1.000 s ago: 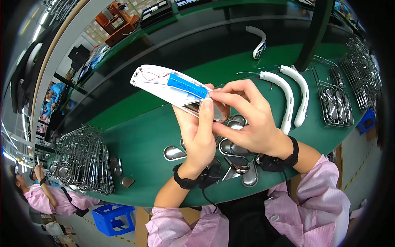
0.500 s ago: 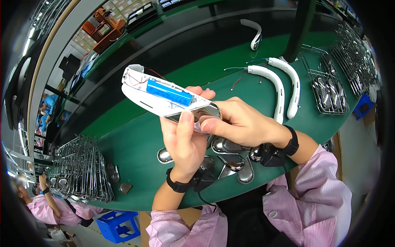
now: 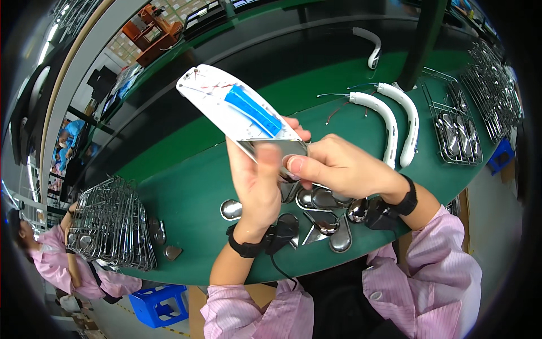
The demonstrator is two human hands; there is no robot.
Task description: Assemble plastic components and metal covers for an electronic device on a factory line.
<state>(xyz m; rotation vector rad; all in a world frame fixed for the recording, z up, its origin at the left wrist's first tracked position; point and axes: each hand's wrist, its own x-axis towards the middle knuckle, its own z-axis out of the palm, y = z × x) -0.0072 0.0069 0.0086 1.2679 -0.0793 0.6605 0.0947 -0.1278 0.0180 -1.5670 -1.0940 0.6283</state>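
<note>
My left hand (image 3: pixel 251 183) is closed round the lower end of a white curved housing (image 3: pixel 209 93), which I hold up over the table. In its open side lies a blue cylindrical battery (image 3: pixel 251 110) with thin red wires near it. A shiny chrome cover (image 3: pixel 282 149) sits at the housing's near end. My right hand (image 3: pixel 347 166) pinches this cover between thumb and fingers; its far fingers are partly hidden. The left thumb, smeared by motion, lies over the cover. Below my hands, several loose chrome covers (image 3: pixel 340 240) lie on the green table (image 3: pixel 192 198).
Two white curved housings (image 3: pixel 389 127) with wires lie to the right, and another curved piece (image 3: pixel 375 48) lies farther back. Wire racks stand at left (image 3: pixel 116 226) and right (image 3: pixel 457 141). A dark post (image 3: pixel 423 45) rises behind. A co-worker (image 3: pixel 56 254) and a blue stool (image 3: pixel 161 305) are lower left.
The white housing has swung clockwise, its far end now pointing more away from me and tilted differently. My hands still grip it and the cover, and the left thumb has moved.
</note>
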